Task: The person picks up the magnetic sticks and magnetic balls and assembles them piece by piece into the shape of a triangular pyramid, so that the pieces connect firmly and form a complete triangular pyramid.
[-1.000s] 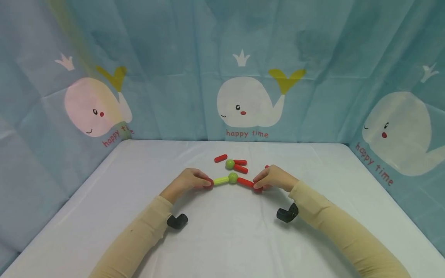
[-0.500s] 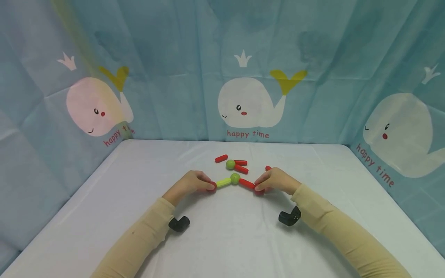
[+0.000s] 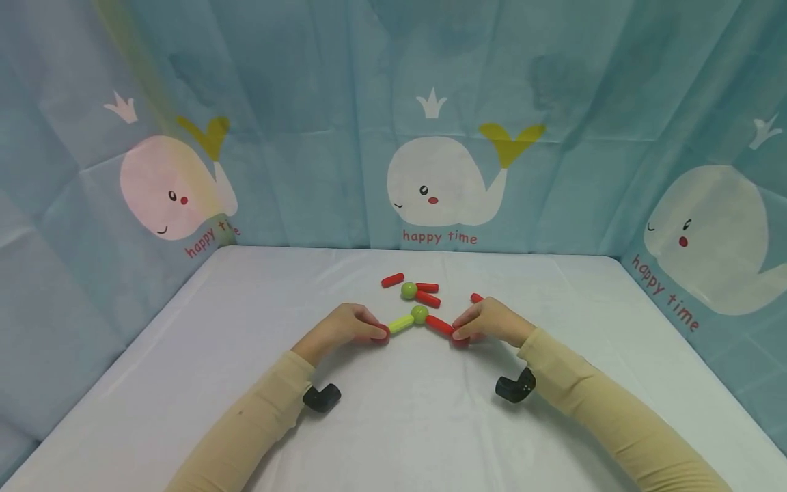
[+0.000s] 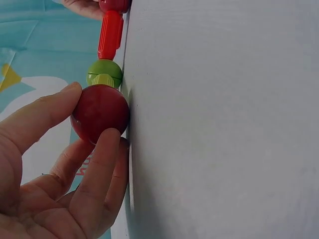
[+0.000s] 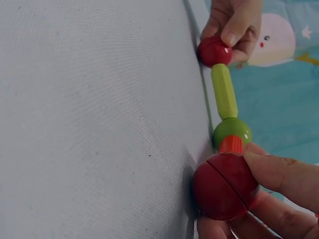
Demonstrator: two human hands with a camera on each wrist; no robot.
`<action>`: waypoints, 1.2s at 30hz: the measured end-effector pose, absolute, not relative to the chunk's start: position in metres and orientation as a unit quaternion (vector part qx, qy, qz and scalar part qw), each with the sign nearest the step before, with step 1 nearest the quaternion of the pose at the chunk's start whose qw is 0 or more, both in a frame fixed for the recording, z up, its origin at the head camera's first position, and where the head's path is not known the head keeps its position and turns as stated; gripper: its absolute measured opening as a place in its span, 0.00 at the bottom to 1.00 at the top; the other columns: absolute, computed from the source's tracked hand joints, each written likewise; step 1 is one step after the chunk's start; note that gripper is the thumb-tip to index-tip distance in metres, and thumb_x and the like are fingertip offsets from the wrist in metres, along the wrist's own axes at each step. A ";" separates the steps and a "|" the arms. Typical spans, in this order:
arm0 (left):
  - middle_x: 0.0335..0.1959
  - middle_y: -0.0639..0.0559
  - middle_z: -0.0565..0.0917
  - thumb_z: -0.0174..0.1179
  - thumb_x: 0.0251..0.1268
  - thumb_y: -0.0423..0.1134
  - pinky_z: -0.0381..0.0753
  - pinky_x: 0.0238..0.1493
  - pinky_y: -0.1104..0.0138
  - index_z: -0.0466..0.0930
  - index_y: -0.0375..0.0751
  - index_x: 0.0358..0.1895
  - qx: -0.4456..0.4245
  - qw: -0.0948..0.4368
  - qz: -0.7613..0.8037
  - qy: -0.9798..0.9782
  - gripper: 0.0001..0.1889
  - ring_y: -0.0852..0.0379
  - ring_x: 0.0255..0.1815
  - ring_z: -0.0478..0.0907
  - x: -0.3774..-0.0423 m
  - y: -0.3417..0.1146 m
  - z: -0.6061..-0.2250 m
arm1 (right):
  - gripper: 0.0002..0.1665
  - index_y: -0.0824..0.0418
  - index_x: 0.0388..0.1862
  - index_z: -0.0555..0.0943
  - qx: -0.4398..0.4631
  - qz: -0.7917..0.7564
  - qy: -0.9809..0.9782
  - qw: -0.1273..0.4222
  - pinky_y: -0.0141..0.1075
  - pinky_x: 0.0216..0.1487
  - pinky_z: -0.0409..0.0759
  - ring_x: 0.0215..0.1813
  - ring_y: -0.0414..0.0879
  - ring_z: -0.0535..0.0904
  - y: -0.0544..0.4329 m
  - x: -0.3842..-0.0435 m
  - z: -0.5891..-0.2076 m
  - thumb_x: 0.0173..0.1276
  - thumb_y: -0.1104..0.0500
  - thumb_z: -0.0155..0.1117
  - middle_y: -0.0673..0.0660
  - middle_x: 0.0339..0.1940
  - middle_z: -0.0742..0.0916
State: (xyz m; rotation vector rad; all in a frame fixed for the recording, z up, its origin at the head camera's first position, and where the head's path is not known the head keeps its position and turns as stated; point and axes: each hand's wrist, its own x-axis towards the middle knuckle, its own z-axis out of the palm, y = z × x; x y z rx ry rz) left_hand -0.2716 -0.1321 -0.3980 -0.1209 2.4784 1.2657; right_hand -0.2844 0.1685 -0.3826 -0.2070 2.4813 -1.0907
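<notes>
My left hand (image 3: 347, 326) pinches a dark red ball (image 4: 99, 113) between thumb and fingers, low over the white surface. From that ball a yellow-green rod (image 5: 225, 92) runs to a green ball (image 3: 419, 314) in the middle. A red rod (image 3: 439, 325) leads from the green ball to a second dark red ball (image 5: 223, 188), which my right hand (image 3: 494, 321) grips with its thumb and fingers. Balls and rods form a shallow bent chain, its green ball farthest from me. In the head view the fingers partly cover both red balls.
Behind the chain lie another green ball (image 3: 408, 290) with two red rods (image 3: 428, 299) beside it and a loose red rod (image 3: 393, 280). One more red rod (image 3: 477, 298) shows partly behind the right hand. A blue whale-print curtain (image 3: 295, 171) encloses the white table (image 3: 393, 424).
My left hand has moved a little right and toward me with its red ball, so the yellow-green rod slants more. The right hand has barely shifted and keeps hold of its ball.
</notes>
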 end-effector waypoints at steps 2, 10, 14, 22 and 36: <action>0.37 0.53 0.86 0.76 0.52 0.47 0.76 0.42 0.68 0.84 0.47 0.37 -0.043 0.177 0.443 0.878 0.13 0.56 0.40 0.79 -0.271 -0.131 -0.398 | 0.15 0.58 0.44 0.90 -0.075 -0.391 0.894 0.208 0.35 0.46 0.81 0.36 0.41 0.84 0.168 -0.284 -0.383 0.60 0.54 0.75 0.51 0.37 0.91; 0.37 0.52 0.86 0.76 0.51 0.49 0.75 0.40 0.67 0.84 0.47 0.37 -0.047 0.184 0.439 0.878 0.15 0.55 0.40 0.78 -0.269 -0.128 -0.397 | 0.14 0.58 0.43 0.90 -0.071 -0.389 0.895 0.207 0.35 0.45 0.81 0.35 0.42 0.84 0.167 -0.283 -0.383 0.60 0.53 0.75 0.51 0.35 0.91; 0.39 0.52 0.86 0.75 0.53 0.48 0.78 0.42 0.67 0.84 0.47 0.39 -0.048 0.191 0.444 0.874 0.14 0.54 0.42 0.79 -0.270 -0.128 -0.396 | 0.15 0.58 0.44 0.90 -0.071 -0.392 0.894 0.205 0.35 0.45 0.80 0.35 0.42 0.84 0.167 -0.282 -0.384 0.60 0.53 0.75 0.51 0.35 0.91; 0.42 0.53 0.86 0.73 0.55 0.47 0.78 0.44 0.66 0.86 0.50 0.43 -0.025 0.207 0.444 0.871 0.13 0.54 0.42 0.79 -0.272 -0.131 -0.394 | 0.15 0.58 0.44 0.90 -0.068 -0.394 0.894 0.203 0.35 0.45 0.79 0.35 0.42 0.83 0.167 -0.280 -0.382 0.60 0.53 0.75 0.51 0.35 0.91; 0.42 0.55 0.86 0.74 0.54 0.47 0.78 0.46 0.66 0.87 0.50 0.40 -0.022 0.203 0.466 0.861 0.12 0.55 0.42 0.80 -0.273 -0.129 -0.399 | 0.15 0.56 0.43 0.90 -0.059 -0.381 0.901 0.201 0.34 0.43 0.79 0.34 0.43 0.82 0.166 -0.278 -0.383 0.59 0.51 0.76 0.50 0.32 0.91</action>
